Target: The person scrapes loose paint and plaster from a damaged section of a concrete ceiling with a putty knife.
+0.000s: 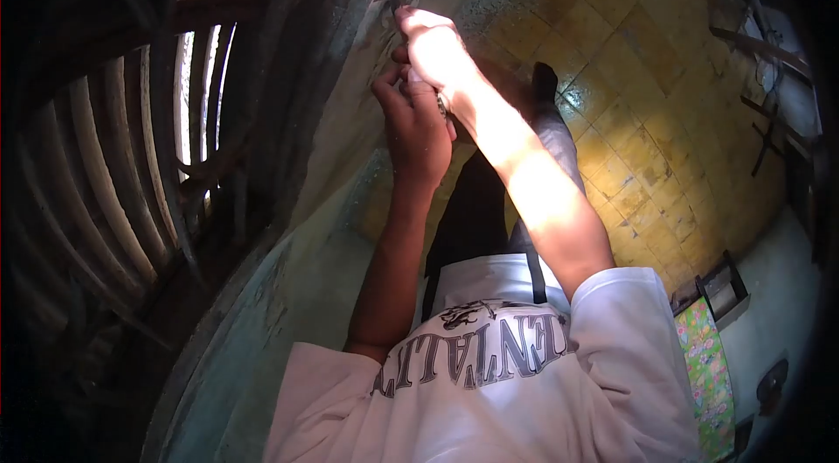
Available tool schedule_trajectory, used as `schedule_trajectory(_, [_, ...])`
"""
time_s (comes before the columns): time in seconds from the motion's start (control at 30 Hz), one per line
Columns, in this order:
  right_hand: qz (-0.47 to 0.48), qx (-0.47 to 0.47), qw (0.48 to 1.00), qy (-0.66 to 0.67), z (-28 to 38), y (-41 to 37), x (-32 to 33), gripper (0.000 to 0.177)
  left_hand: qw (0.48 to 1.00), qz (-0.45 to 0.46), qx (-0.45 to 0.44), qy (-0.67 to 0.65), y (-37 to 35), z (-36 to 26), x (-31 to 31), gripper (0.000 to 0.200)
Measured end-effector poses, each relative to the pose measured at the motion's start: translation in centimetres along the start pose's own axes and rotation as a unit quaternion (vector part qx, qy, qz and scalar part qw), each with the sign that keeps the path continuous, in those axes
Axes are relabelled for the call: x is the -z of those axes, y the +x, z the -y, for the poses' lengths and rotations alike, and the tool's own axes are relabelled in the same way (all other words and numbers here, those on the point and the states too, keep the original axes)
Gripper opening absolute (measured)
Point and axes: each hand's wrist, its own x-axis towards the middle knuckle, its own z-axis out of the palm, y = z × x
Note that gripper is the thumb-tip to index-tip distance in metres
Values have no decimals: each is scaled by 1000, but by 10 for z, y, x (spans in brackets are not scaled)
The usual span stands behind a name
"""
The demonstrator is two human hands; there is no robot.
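Note:
My right hand (434, 48) is raised at the top centre in bright light, its fingers closed round a small dark pointed tool (395, 1). The tool's tip is at the worn edge of the wall (350, 96), beside the window opening. Just below, my left hand (418, 126) is held up close to my right wrist, with its thumb and fingers curled. Something small shows at its far side near the wrist, but what the left hand holds, if anything, cannot be made out.
A window with slatted bars (114, 148) fills the left side. Yellow floor tiles (642, 113) lie below on the right. Dark wooden pieces (765, 126) stand at the right edge. A green flowered cloth (706, 375) is at the lower right.

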Motion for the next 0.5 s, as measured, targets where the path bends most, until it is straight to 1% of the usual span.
schedule_trajectory(0.03, [9,-38,999,16,6,3,2,33,999,30,14,0,10,1,0,37])
schedule_trajectory(0.1, [35,-47,998,20,12,0,9,37,994,92,56,6,23,1,2,33])
schedule_trajectory(0.13, [47,-51,997,22,15,-2,12,40,996,72,49,1,20,-2,0,32])
schedule_trajectory(0.2, [74,-42,994,72,-2,6,12,41,998,29,47,-8,2,-7,-6,31])
schedule_trajectory(0.23, [71,-38,996,32,-3,5,14,43,1000,-3,-5,-10,-6,-2,-9,39])
schedule_trajectory(0.27, [68,-33,997,-7,-2,2,15,44,1000,-1,3,-4,-6,3,-11,39])
schedule_trajectory(0.33, [56,-101,993,31,8,-3,18,46,1000,0,6,1,0,3,-17,40])
schedule_trajectory(0.37, [92,-127,985,76,11,0,21,48,998,7,45,-33,0,-1,-21,42])
schedule_trajectory(0.43, [61,-92,993,43,12,-1,22,37,998,-6,50,-25,-1,1,-23,43])
schedule_trajectory(0.47, [49,-73,996,28,12,-3,18,34,998,-15,50,-19,-2,1,-19,43])
schedule_trajectory(0.5, [43,-56,997,28,3,1,13,38,999,-14,44,-8,-2,0,-15,42])
